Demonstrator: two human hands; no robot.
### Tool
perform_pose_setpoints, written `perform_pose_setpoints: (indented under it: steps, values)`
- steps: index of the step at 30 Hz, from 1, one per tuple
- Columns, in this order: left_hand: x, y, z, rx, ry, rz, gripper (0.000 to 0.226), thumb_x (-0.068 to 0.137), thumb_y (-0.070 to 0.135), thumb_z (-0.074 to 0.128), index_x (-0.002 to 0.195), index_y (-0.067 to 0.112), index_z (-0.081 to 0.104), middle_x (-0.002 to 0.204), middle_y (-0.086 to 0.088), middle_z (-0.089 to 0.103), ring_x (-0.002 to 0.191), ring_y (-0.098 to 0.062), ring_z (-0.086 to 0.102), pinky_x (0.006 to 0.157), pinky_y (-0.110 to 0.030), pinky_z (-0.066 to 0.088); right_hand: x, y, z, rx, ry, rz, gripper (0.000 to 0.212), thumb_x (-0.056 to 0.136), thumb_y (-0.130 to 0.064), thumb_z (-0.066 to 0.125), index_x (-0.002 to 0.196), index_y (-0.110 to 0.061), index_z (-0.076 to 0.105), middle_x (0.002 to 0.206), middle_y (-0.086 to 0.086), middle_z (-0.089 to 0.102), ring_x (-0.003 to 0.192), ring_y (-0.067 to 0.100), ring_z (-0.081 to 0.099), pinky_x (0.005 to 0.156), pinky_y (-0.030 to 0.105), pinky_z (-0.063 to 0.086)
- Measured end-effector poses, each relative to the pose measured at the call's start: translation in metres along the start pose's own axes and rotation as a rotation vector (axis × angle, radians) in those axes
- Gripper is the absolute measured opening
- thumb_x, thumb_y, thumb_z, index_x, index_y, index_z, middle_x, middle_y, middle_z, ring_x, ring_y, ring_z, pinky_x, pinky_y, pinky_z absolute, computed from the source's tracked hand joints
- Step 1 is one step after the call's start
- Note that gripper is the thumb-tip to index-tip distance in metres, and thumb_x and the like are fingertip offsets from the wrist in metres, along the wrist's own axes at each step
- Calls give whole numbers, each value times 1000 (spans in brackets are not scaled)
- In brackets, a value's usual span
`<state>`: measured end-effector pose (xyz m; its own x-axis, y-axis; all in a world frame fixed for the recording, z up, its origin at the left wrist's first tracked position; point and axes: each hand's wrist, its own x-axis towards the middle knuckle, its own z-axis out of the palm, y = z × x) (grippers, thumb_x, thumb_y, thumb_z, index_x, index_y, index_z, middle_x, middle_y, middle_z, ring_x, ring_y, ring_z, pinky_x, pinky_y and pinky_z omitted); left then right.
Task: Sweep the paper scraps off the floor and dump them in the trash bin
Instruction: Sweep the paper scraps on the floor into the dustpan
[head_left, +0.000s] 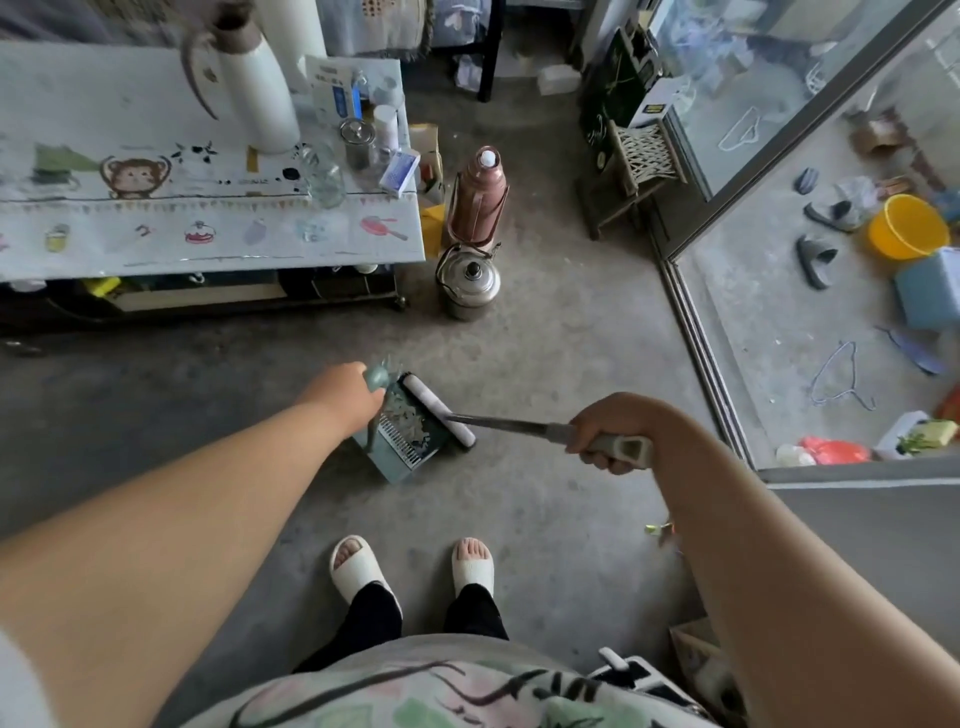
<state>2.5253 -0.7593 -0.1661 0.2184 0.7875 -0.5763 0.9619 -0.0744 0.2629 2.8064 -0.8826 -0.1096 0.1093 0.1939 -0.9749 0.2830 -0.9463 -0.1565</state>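
Observation:
A green dustpan (397, 457) stands on the grey concrete floor in the middle of the view, with several pale paper scraps (408, 423) lying inside it. My left hand (345, 389) grips the top of the dustpan's upright green handle (376, 376). My right hand (605, 434) is curled round the grey grip of a long-handled broom (498, 420). Its white, roller-like head (441, 410) lies across the dustpan's open mouth. No trash bin can be made out.
A low table (208, 244) with a printed cloth, bottles and jars stands at the left. A metal kettle (470, 283) and a pink thermos (475, 202) sit on the floor beyond the dustpan. A sliding glass door track (696, 353) runs at the right. My slippered feet (410, 566) are below.

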Motion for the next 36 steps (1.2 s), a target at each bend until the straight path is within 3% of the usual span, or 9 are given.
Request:
perform_pose_setpoints:
  steps: [3,8,10,15,18,20,25,31,36]
  values:
    - [-1,6,1,13,3,-1,43,98,35,50,131,7,52,131,-15,57,118,-32,55,89,-33,43,-9,14,-19,54,27,-71,31,86,-2,60,117,1,59,66,13,52,41,15,47,39,17,35]
    - [-3,13,2,30,-3,-3,36,97,35,51,121,8,56,121,-13,61,107,-31,58,79,-31,41,10,-2,0,-162,81,-104,11,87,-5,62,84,6,64,60,14,54,48,21,49,45,24,38]
    - [-5,14,3,31,-3,-8,35,98,35,51,120,9,56,119,-12,61,106,-30,58,76,-30,40,29,-6,13,-185,82,-20,25,88,-6,62,65,2,63,50,10,56,37,14,48,45,20,39]
    - [-7,12,7,-6,-7,-23,27,96,35,52,107,10,57,110,-11,62,96,-28,58,73,-30,38,60,-10,44,31,-8,106,14,94,1,49,81,-2,42,63,12,53,51,12,37,40,16,37]
    - [-8,13,9,-13,0,-23,23,96,35,52,100,13,55,102,-9,60,86,-25,53,70,-30,37,75,-9,57,182,-11,56,9,91,10,44,86,4,42,67,17,51,68,25,55,73,30,51]
    - [-10,15,11,-16,0,-21,23,97,36,51,99,13,55,96,-6,58,83,-23,53,69,-30,38,85,-2,60,176,-12,80,14,91,10,43,78,6,43,71,19,53,75,27,57,89,37,49]
    - [-14,15,17,-16,12,-22,23,96,36,51,94,13,56,94,-7,61,86,-27,58,68,-31,41,97,13,65,227,11,85,19,93,2,48,75,-2,43,57,12,53,43,17,51,49,28,43]
    - [-21,17,22,-14,20,-25,24,95,37,53,91,13,54,91,-6,58,84,-27,55,69,-31,39,94,9,52,25,2,0,14,91,2,49,79,-2,44,34,7,53,27,13,51,46,27,44]
    - [-30,16,31,-29,48,-44,25,97,36,51,87,13,51,87,-6,56,83,-28,55,68,-32,39,69,3,23,117,-124,85,11,91,1,48,81,-2,47,46,8,53,32,15,49,37,19,42]
